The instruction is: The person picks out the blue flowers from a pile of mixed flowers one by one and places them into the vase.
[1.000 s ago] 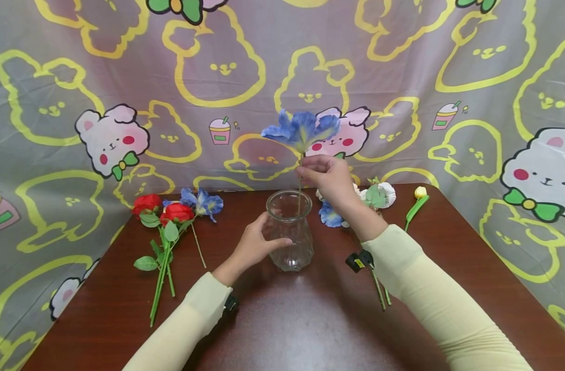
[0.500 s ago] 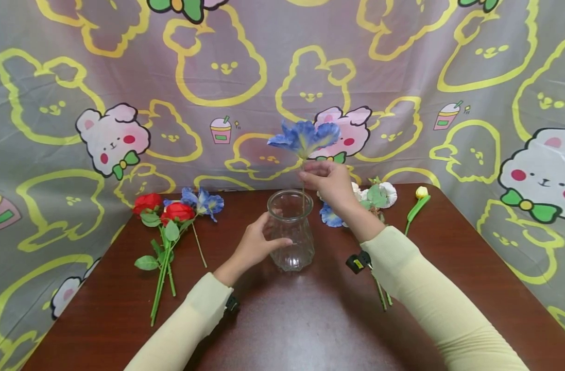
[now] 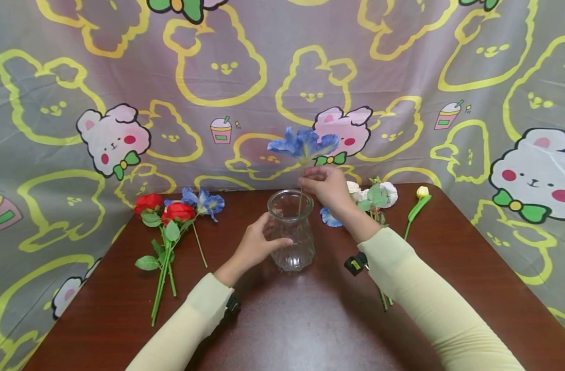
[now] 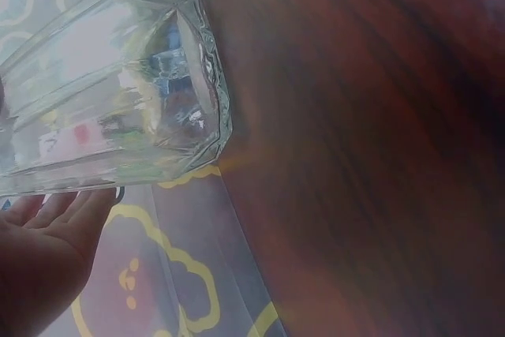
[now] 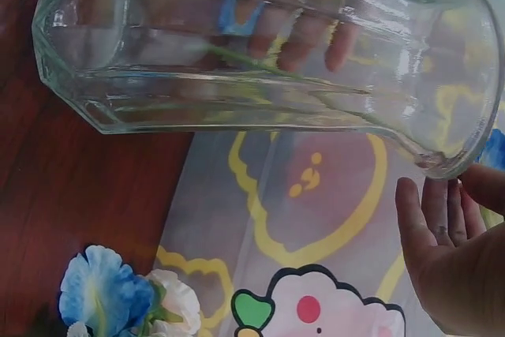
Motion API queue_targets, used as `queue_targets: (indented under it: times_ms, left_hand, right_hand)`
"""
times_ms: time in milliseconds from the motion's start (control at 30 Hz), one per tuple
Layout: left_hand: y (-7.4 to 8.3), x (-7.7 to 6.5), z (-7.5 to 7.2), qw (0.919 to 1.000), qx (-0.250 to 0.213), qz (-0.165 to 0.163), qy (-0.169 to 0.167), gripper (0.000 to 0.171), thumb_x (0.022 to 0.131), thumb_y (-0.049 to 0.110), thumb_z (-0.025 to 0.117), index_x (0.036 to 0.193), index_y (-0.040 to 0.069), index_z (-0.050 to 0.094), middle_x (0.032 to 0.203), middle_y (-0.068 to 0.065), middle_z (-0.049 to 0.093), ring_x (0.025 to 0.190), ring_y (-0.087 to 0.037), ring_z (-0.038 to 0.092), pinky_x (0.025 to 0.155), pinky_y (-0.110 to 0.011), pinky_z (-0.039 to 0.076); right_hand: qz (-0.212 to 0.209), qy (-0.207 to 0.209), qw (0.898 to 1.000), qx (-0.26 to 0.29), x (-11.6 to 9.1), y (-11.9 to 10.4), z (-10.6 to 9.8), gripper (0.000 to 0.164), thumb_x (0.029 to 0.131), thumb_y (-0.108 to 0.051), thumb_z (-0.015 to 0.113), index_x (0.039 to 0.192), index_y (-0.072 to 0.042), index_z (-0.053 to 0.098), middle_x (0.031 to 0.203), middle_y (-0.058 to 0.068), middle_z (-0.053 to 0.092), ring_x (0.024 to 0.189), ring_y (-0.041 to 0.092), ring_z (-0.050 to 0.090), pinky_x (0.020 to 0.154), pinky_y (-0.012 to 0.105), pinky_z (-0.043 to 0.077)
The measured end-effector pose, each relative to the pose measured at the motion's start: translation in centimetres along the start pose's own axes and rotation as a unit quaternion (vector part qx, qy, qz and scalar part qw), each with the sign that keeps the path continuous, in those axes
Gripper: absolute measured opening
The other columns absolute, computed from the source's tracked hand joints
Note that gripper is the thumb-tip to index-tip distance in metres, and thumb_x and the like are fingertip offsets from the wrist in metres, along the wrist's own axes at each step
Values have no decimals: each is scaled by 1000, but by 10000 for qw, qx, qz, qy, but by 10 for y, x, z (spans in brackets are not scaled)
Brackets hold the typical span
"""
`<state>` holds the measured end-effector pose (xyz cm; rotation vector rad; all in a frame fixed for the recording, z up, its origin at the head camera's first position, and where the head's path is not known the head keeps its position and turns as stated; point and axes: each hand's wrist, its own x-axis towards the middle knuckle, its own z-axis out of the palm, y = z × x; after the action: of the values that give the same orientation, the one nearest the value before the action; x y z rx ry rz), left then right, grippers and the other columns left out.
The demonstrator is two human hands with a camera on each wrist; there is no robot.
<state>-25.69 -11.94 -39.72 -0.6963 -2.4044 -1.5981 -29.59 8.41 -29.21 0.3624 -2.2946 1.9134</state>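
A clear glass vase (image 3: 291, 242) with a flared rim stands upright on the table. My left hand (image 3: 256, 242) holds it from the left, thumb across the front and fingers behind; the left wrist view shows that hand (image 4: 55, 250) beside the glass. Above the rim, my right hand (image 3: 328, 188) pinches the thin stem of a blue artificial flower (image 3: 303, 145) just under its petals. The stem runs down through the vase mouth. In the right wrist view the vase (image 5: 237, 76) fills the upper part, the right hand (image 5: 458, 258) at its rim, with blue petals (image 5: 495, 147) at the edge.
On the brown table (image 3: 282, 330), red roses (image 3: 177, 212) and another blue flower (image 3: 208, 203) lie at left. White flowers (image 3: 386, 195) and a blue bloom (image 3: 330, 217) lie behind the right arm, with a yellow tulip (image 3: 416, 206) farther right. A patterned curtain (image 3: 245, 67) hangs behind.
My right hand has come down with the blue flower, so the bloom sits lower and the stem reaches deeper into the vase. The left hand and vase have stayed put.
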Motion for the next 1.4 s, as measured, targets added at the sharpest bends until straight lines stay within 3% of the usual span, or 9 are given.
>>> queue_targets:
  times_ms: [267, 733, 1400]
  left_hand:
    - [0, 0, 1, 10000, -52, 7, -12, 66, 76, 15, 85, 133, 7, 52, 118, -9, 67, 113, -19, 61, 97, -35, 47]
    - [0, 0, 1, 10000, -77, 0, -49, 68, 76, 17, 85, 135, 7, 51, 120, -10, 66, 114, -21, 60, 98, -36, 47]
    - [-1, 1, 0, 9999, -122, -56, -104, 68, 77, 16, 84, 135, 7, 50, 120, -11, 66, 114, -22, 61, 97, -38, 47]
  right_hand:
    - [171, -63, 9994, -309, 0, 6, 2, 27, 88, -12, 72, 108, 5, 66, 100, 16, 67, 84, 18, 63, 69, 25, 52]
    - [401, -261, 9988, -143, -2, 10, 9, 21, 89, -8, 70, 103, 7, 64, 99, 16, 67, 80, 22, 67, 73, 31, 57]
    - [737, -490, 9951, -430, 1, 14, 13, 27, 90, -15, 71, 105, 5, 64, 95, 17, 69, 77, 24, 69, 71, 33, 57]
